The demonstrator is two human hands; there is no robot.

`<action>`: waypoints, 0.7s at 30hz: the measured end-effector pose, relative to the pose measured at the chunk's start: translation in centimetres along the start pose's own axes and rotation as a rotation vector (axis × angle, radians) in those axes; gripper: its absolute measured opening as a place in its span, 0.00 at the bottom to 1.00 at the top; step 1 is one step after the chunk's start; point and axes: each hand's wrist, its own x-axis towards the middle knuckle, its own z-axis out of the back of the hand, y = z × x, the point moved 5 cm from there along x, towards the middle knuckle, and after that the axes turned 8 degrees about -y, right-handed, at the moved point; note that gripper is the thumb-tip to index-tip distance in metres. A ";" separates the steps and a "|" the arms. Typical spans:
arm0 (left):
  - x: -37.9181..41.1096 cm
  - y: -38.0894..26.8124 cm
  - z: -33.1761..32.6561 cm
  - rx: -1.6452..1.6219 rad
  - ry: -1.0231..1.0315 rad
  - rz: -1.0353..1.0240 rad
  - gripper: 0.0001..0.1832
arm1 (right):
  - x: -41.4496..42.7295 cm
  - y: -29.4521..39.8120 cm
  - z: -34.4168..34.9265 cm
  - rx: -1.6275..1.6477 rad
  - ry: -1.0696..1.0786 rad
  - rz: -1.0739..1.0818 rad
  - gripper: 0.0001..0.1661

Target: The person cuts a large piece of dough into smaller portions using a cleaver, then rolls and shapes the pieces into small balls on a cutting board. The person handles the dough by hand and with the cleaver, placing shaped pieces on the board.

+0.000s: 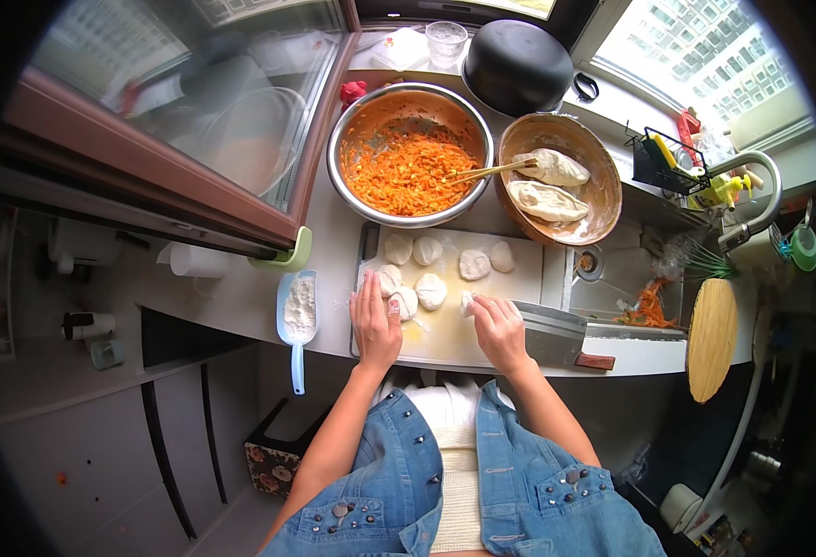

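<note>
Several dough pieces (431,291) lie on a cutting board (530,268) dusted with flour. My left hand (376,327) rests at the board's left side, its fingers extended against two dough pieces. At the right, my right hand (497,331) pinches a small dough piece (466,303) between thumb and fingers. Beside that hand lies a cleaver (550,331) with a wooden handle. Behind the board stand a steel bowl (338,184) of shredded orange filling and a brown bowl (613,202) with two dough lumps. Wooden chopsticks (498,169) lie across both bowls.
A blue scoop (298,310) of flour lies left of the board, its handle over the counter's edge. An open window frame (171,167) juts in at upper left. At right are a sink (610,292) with orange scraps, a faucet (770,188) and an oval wooden board (711,341).
</note>
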 end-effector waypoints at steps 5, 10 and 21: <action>-0.1 -0.2 0.6 -0.013 -0.002 -0.024 0.31 | -1.2 0.4 1.0 0.025 0.089 0.105 0.28; -0.5 -0.1 0.5 -0.033 -0.003 -0.008 0.31 | 2.7 1.2 -1.1 0.000 0.023 -0.142 0.38; -0.8 -0.6 0.1 0.008 0.017 -0.028 0.31 | 2.9 0.4 -6.8 -0.155 0.336 -0.075 0.54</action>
